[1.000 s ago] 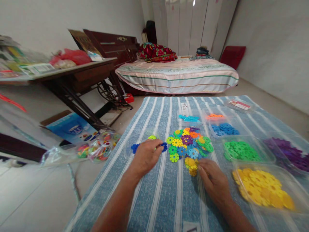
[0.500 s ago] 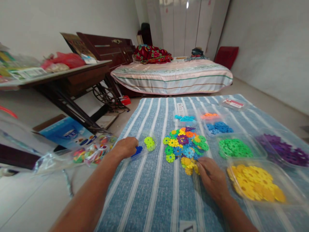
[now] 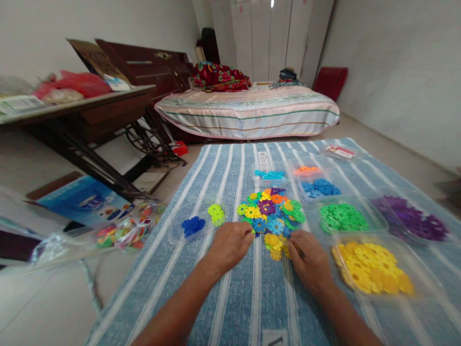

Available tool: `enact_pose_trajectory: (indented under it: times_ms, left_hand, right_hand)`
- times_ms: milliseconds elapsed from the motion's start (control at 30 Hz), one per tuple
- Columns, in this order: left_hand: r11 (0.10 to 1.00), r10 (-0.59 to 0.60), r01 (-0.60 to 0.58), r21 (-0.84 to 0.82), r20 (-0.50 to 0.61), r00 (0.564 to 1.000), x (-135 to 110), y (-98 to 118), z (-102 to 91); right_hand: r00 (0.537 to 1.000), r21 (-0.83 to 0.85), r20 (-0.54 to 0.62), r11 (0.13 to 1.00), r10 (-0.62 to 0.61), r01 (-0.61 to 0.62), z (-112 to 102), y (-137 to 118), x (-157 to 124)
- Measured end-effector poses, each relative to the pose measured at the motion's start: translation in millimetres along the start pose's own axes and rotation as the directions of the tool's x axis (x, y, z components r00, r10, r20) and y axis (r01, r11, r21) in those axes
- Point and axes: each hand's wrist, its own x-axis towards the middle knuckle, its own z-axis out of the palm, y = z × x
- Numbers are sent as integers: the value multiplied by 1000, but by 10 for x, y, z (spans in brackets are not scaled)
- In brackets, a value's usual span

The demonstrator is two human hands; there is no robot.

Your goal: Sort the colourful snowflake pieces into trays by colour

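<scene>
Left hand [image 3: 230,245] and right hand [image 3: 310,259] curl at the near edge of the disc pile [image 3: 271,215]; can't tell if either grips one. Light, stiff plastic: pinch rims.

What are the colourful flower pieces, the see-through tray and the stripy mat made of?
The colourful flower-shaped discs look like hard plastic: bright solid colours and neat notched edges. The clear tray of yellow pieces seems to be thin glossy plastic, see-through with shiny rims. The blue-and-white striped cloth looks like woven fabric, matte and speckled; which fibre, I cannot tell.
</scene>
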Motion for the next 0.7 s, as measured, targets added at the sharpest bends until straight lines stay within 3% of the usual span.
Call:
enact_pose_trajectory:
  times_ms: [133, 267, 500, 700]
  left_hand:
    - [998, -69, 69, 3, -39, 997, 128, 301, 330]
    - [992, -121, 121, 14, -29, 992, 215, 408, 471]
    - [958, -177, 163, -237, -41, 983, 283, 353, 496]
    - [829, -167, 145, -540, 9, 986, 266, 225, 518]
  right_hand:
    - [1000, -17, 5, 1000, -2, 2, 12, 19, -3]
    - [1000, -26, -15, 1000, 12, -12, 22, 34, 1]
    - [996, 6, -15, 996, 91, -91, 14, 36, 33]
    - [989, 70, -35, 987, 145, -142, 9, 64, 48]
